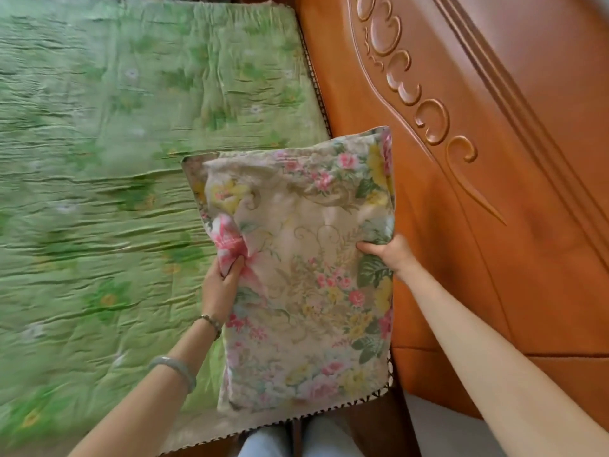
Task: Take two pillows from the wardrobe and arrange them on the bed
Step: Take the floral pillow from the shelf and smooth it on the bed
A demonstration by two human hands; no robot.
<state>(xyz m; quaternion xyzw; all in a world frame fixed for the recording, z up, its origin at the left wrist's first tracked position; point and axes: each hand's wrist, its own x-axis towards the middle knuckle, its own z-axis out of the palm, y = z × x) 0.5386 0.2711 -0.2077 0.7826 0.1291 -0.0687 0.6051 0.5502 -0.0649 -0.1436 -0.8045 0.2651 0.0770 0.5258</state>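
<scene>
A floral pillow (306,265), cream with pink and yellow flowers, lies lengthwise along the head end of the bed (99,159), close to the wooden headboard. My left hand (220,285) pinches a bunch of its fabric on the left edge. My right hand (385,252) grips its right edge, beside the headboard. Only one pillow is in view; the wardrobe is out of sight.
The bed carries a wrinkled green flowered cover with a dark scalloped trim (316,94). A carved orange-brown headboard (478,143) fills the right side. My knees (296,440) show at the bed's near edge, with pale floor (441,430) at the lower right.
</scene>
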